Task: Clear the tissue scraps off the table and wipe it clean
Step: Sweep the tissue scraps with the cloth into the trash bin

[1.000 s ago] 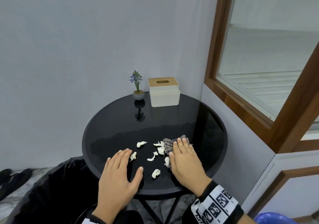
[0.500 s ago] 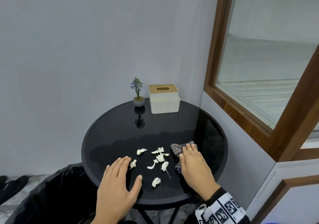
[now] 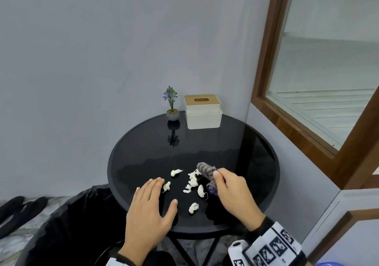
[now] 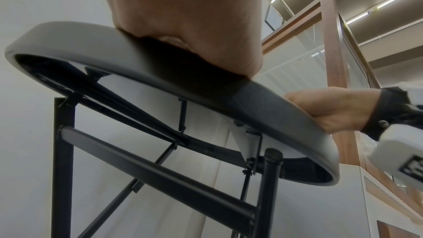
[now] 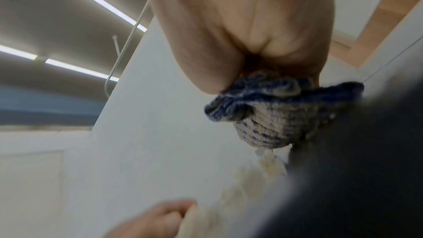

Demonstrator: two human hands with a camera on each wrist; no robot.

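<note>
Several white tissue scraps (image 3: 192, 181) lie scattered on the near half of the round black table (image 3: 235, 142). My right hand (image 3: 229, 185) grips a bunched blue-grey checked cloth (image 3: 207, 173) just right of the scraps; in the right wrist view the cloth (image 5: 270, 108) bulges out below the palm. My left hand (image 3: 151, 204) lies flat on the table's near left edge, fingers straight, fingertips beside one scrap (image 3: 166, 186). Seen from the left wrist, the left palm (image 4: 187, 24) presses on the table rim (image 4: 263, 100).
A white tissue box (image 3: 203, 112) with a wooden lid and a small potted blue flower (image 3: 171, 105) stand at the table's far edge. A black-lined bin (image 3: 71, 224) sits below the table's left side. A wall and wood-framed window (image 3: 307, 81) close in on the right.
My right hand went from lying flat on the spread cloth to curling round it and bunching it up. The left hand stayed flat in place.
</note>
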